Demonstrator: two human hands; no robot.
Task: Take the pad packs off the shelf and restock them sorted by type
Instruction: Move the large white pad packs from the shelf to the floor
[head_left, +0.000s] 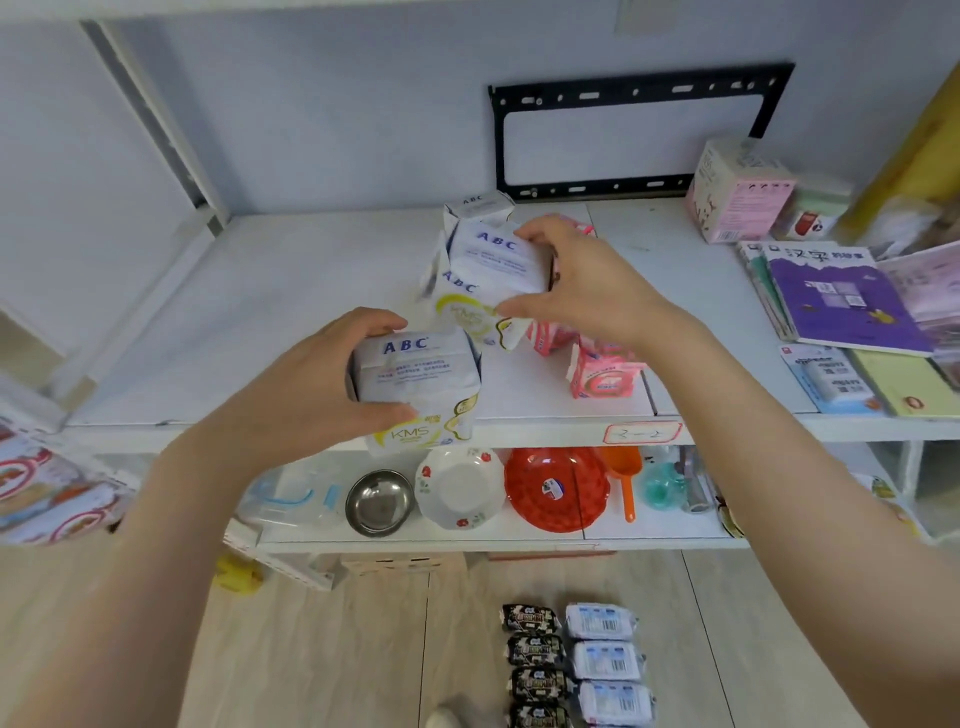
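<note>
Nearest the person, on the floor (337, 649), dark pad packs (532, 649) and pale blue pad packs (605, 660) lie in two sorted rows, side by side.

Above them, the left hand (311, 374) has its grip clamped on a white ABC pack (415, 379), fingers over the top and thumb underneath. It holds the pack at the front edge of the upper shelf (311, 270). The wrap looks glossy, so a slack hold could let the pack drop onto the dishes below or into the sorted rows.

Farther in, near the shelf's middle, the right hand (582, 280) has its grip closed round a second ABC pack (493, 260), above a leaning cluster of white packs (462, 306). Whether it rests on them cannot be told. A careless lift could topple the cluster into the pink packs (602, 371) just to its right and mix the types.

On the lower shelf (660, 525):
- A clear clip-lid box (283, 501) stands at the left, with nothing visible inside.
- A steel bowl (379, 501) shows its bare bottom.
- A floral bowl (460, 488) is turned upside down.
- A red dish (556, 488) carries only a sticker.

At the upper shelf's back right corner stands a closed pink carton (737, 192). Its contents are hidden.
</note>
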